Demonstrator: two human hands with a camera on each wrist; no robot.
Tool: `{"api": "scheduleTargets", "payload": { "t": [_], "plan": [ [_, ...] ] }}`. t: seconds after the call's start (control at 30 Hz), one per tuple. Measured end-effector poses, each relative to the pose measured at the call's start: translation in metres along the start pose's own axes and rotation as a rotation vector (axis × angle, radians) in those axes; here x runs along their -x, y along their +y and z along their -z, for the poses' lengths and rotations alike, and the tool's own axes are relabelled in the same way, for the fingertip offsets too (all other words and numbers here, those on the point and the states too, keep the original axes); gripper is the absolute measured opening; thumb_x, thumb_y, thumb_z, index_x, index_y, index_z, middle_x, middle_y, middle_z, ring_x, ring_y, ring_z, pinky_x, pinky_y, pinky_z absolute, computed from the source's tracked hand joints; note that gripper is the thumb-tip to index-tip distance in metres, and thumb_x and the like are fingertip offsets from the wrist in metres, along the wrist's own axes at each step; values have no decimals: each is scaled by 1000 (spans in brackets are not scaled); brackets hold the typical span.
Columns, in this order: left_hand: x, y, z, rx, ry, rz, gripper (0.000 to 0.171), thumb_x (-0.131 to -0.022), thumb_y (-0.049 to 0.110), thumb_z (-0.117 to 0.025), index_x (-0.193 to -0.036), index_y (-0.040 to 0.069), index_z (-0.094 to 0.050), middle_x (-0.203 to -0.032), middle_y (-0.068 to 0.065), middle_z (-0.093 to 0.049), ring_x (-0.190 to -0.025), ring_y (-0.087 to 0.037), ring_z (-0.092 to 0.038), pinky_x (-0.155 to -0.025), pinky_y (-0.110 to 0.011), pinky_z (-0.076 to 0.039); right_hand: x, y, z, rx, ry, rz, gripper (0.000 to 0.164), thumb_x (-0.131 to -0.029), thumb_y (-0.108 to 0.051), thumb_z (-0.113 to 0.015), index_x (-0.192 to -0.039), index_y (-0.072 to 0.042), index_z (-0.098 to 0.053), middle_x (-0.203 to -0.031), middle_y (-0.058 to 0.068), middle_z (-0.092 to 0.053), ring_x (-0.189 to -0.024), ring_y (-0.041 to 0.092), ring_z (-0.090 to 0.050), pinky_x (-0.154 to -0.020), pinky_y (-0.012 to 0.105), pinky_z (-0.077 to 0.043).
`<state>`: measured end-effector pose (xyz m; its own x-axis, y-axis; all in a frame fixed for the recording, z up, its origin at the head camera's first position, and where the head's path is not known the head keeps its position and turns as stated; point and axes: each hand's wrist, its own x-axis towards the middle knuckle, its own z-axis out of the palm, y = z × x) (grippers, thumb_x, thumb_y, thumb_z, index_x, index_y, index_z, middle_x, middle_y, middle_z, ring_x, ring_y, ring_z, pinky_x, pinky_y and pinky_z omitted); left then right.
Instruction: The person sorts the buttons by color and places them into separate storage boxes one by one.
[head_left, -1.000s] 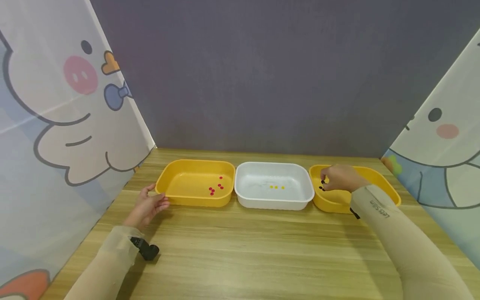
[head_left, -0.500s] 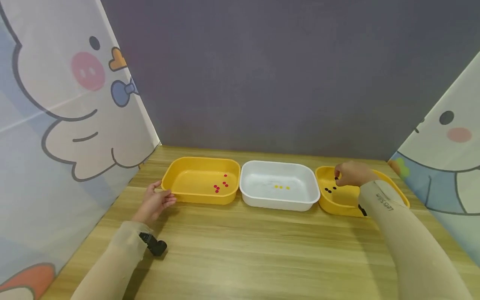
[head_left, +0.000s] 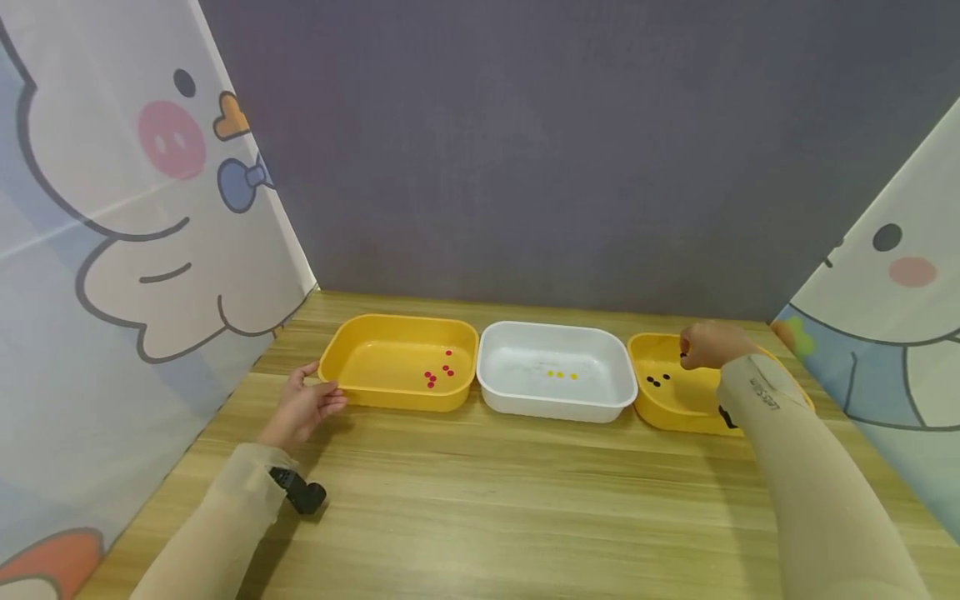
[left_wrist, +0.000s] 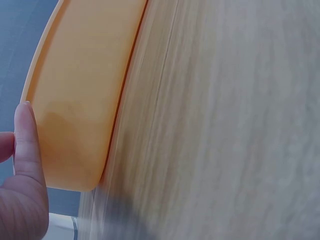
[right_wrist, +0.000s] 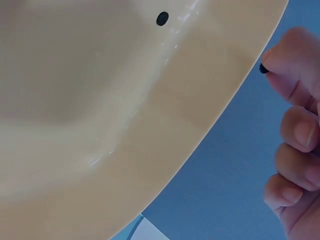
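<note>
In the head view my right hand [head_left: 717, 344] is over the right yellow tray [head_left: 671, 417], pinching a small black disc [right_wrist: 263, 68] between thumb and forefinger. Its other fingers curl inward in the right wrist view. Below, on that tray's floor, lie three more black discs [head_left: 666, 377]; one shows up close in the right wrist view. At the far left, my left hand [head_left: 302, 408] holds the corner of the left yellow tray [head_left: 397, 398], thumb [left_wrist: 27, 140] against the outer wall with its tip at the rim. Several red discs [head_left: 431, 377] lie inside this tray.
Between the yellow trays stands a white tray [head_left: 555, 408] with three yellow discs [head_left: 560, 375] in it. All three sit in a row on the wooden table [head_left: 525, 500]. A dark grey panel [head_left: 555, 150] rises behind, and cartoon-printed cloths flank both sides.
My right hand has lifted a black disc off the tray floor and drawn slightly right and up. The left hand keeps its place at the tray corner. The head view has shifted a little.
</note>
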<state>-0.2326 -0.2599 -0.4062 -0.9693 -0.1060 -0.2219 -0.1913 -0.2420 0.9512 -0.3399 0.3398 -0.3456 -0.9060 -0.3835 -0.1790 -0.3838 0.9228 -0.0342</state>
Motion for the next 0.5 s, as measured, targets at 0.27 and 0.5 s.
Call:
{"api": "scheduleTargets", "payload": {
  "t": [0.27,0.5],
  "plan": [
    [1,0,1,-5,4,3,69,-99,-5,-40,-149,8,7,-67,-2,-59,-59,-8,-63,-61,-20,-58,-3,6,-2,-22,4,-13,13,-79,-10,-61,-72,-12,-51,-62,-2,-37,-54,12,-31,-50,26,-26],
    [2,1,2,-20,-14,6,70,-99,-4,-41,-149,8,8,-67,-3,-60,-59,-9,-63,-61,-20,-58,-1,12,-6,-19,-2,-26,21,-81,-6,-60,-66,-12,-46,-59,-4,-34,-53,12,-27,-48,25,-24]
  ]
}}
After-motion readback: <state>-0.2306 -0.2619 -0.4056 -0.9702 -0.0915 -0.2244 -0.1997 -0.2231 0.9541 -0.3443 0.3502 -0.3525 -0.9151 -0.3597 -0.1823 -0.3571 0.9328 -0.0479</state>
